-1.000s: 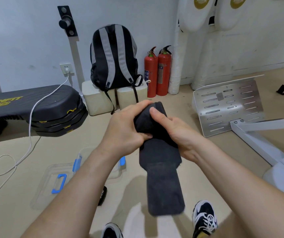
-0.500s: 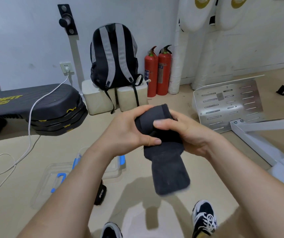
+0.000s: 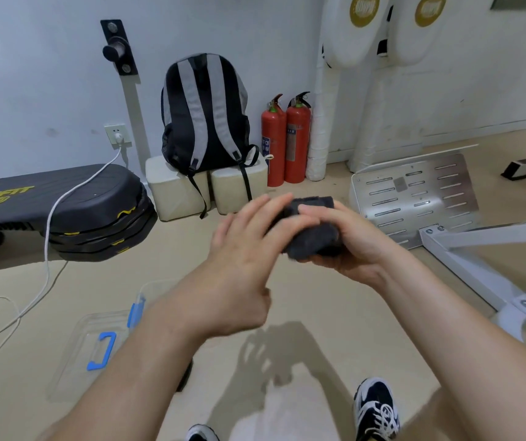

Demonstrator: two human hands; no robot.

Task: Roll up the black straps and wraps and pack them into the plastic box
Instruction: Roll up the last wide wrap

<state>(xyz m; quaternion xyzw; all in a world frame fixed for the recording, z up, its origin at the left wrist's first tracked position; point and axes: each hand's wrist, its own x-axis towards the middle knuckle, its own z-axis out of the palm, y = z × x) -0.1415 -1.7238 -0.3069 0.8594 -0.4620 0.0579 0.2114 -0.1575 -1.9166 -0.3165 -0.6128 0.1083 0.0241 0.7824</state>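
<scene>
While our right hand (image 3: 352,254) cups the rolled black wrap (image 3: 314,232) in mid-air, fingers curled beneath it and thumb pressed on top, our left hand (image 3: 242,265) lays straight fingers against the roll's left side, gripping nothing. At the floor's (image 3: 334,313) far edge, against the wall, stand 2 red fire extinguishers (image 3: 287,141) and a backpack (image 3: 204,113). The clear plastic box (image 3: 147,292) with blue latches sits on the floor below our left forearm, partly hidden by it; its lid (image 3: 77,361) lies just beside it, nearer us. We cannot tell what the box holds.
</scene>
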